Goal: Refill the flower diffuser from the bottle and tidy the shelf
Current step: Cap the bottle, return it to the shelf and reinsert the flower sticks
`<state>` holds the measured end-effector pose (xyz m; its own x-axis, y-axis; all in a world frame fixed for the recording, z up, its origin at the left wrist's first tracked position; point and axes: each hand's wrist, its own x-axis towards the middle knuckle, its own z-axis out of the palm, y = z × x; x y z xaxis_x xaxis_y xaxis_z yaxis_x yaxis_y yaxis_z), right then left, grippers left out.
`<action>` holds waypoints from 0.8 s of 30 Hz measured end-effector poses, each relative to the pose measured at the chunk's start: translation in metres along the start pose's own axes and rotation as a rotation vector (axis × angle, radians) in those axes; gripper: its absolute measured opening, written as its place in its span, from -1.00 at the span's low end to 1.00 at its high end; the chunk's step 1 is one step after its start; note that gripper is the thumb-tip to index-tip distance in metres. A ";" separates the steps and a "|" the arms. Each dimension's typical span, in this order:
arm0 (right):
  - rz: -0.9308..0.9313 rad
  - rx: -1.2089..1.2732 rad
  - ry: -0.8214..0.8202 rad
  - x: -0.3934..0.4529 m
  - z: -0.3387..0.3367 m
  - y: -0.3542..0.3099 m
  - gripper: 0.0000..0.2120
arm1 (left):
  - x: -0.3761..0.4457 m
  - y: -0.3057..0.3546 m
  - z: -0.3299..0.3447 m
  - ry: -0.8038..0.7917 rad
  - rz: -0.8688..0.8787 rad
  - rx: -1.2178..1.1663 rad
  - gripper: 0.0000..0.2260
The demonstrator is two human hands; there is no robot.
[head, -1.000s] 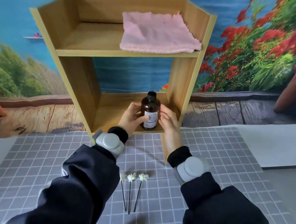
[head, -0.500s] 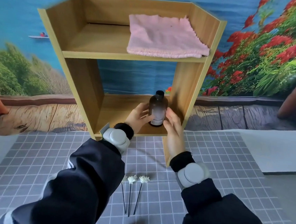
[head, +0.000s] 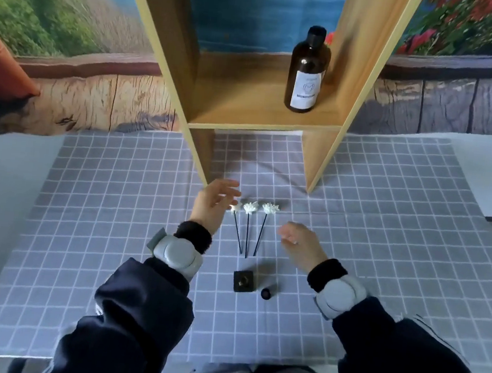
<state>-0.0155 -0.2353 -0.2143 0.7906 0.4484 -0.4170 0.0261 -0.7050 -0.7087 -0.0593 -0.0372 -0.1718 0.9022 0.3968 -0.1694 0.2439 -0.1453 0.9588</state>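
The left hand (head: 213, 205) hovers low over a grey checked cloth (head: 385, 231), fingers spread and relaxed, holding nothing. Its fingertips are just beside the leftmost of three white flower sticks (head: 248, 226), partly covering that bloom. The sticks lie flat between the two hands, white heads pointing away from the person, dark stems running back toward them and drawing closer together at the near ends. The right hand (head: 301, 243) hangs on the other side of the sticks, fingers loosely curled, also holding nothing; motion blur softens both hands. Nearer the person than the hands, a small black square diffuser (head: 244, 281) sits on the cloth with a tiny black cap (head: 266, 293) just beside it. Well beyond the hands, a brown glass bottle (head: 308, 71) stands upright with its black cap on, on the lower board of a wooden shelf (head: 238, 106), against the right wall. Its white label carries an M-shaped emblem; the smaller print is too fine to read.
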 end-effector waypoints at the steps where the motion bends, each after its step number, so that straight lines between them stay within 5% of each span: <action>1: 0.028 -0.094 -0.073 -0.004 0.012 0.008 -0.78 | -0.011 -0.018 0.001 -0.014 -0.066 0.014 -0.75; 10: 0.125 -0.222 -0.316 -0.029 0.081 0.053 -0.80 | -0.099 -0.120 0.013 -0.129 -0.442 0.048 -0.66; 15: 0.050 -0.286 -0.189 -0.031 0.092 0.060 -0.89 | -0.119 -0.141 0.020 -0.181 -0.488 0.145 -0.69; 20: 0.110 -0.042 -0.051 -0.027 0.083 0.061 -0.89 | -0.128 -0.145 0.019 -0.283 -0.465 0.177 -0.70; 24: -0.052 0.172 0.035 -0.026 0.079 0.048 -0.88 | -0.129 -0.151 0.014 -0.320 -0.461 0.200 -0.56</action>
<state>-0.0831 -0.2367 -0.2826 0.8119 0.4599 -0.3596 -0.0357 -0.5757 -0.8169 -0.2075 -0.0790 -0.2981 0.7420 0.1712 -0.6482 0.6703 -0.2033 0.7137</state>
